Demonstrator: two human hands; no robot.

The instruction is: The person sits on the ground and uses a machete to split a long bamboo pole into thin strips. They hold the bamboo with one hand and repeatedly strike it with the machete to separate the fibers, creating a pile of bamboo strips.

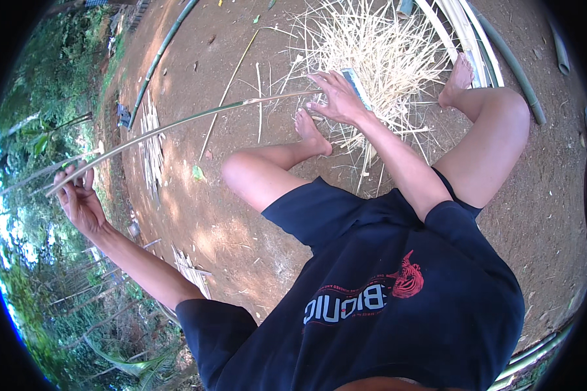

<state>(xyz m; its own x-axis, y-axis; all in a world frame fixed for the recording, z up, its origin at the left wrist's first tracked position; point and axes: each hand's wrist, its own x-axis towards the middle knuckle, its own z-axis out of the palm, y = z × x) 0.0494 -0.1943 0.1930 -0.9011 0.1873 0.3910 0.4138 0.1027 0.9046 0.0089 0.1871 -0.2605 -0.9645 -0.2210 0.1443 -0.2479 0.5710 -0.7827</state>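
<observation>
A long, thin bamboo strip point(202, 116) slants across the view, bowed slightly, with a knot partway along. My left hand point(81, 199), raised at the far left, pinches its outer end between thumb and fingers. Beside the strip's other end is my right hand point(338, 98), its thumb and forefinger apart. Whether that end touches the palm is hard to see. A flat blue-grey piece point(357, 86) shows just past my right hand, partly covered by it; its kind cannot be made out.
A heap of pale bamboo shavings point(391, 49) lies between my bare feet. Split bamboo lengths point(460, 29) and a green pole point(512, 62) lie at the far right. Another green pole point(160, 62) and a bundle of strips point(151, 146) lie on the dirt to the left, before green plants.
</observation>
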